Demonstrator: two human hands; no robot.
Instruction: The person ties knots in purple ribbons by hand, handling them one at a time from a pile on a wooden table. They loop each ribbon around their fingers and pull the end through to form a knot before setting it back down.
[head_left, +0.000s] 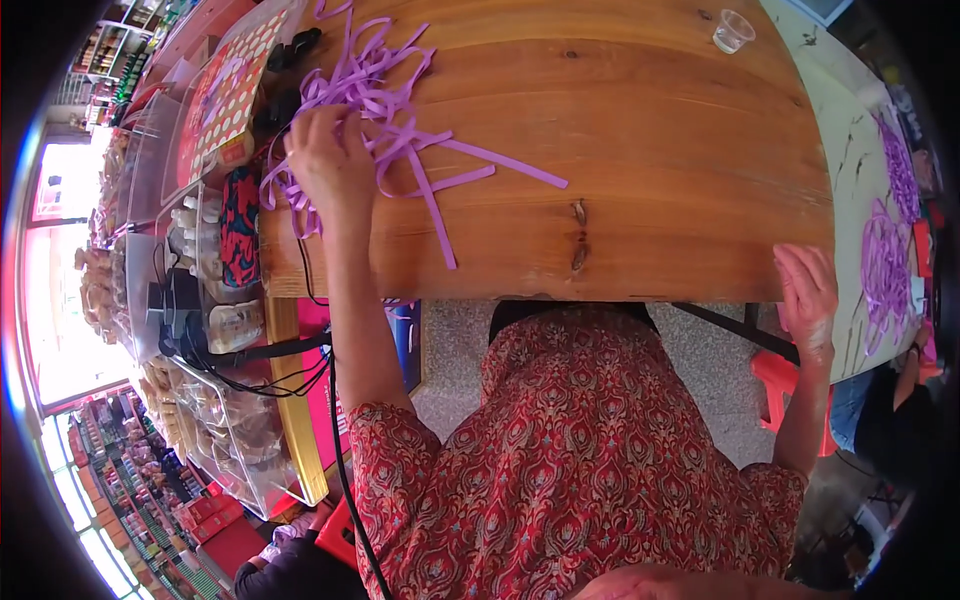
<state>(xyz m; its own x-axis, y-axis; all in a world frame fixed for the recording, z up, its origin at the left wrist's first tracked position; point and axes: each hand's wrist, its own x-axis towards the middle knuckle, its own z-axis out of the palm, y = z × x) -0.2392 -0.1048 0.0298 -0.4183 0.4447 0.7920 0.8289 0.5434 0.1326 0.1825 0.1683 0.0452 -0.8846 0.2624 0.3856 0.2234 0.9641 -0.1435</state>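
A loose heap of purple ribbon strips (375, 75) lies at the far left of the wooden table. My left hand (328, 155) reaches into its near side, fingers curled down onto the ribbons; the fingertips are partly hidden. Several loose ribbon ends trail from the heap across the wood toward the middle. My right hand (806, 290) hangs just at the near right corner of the table, apart from the ribbons. Its fingers are loosely stretched side by side, and nothing shows in them.
The wooden table (660, 210) carries a small clear cup (733, 32) at the far right. Clear bins of packaged goods (225, 420) and black cables (270, 350) border the left side. More purple ribbon bundles (886, 270) lie on a pale table at right, beside a red stool (775, 385).
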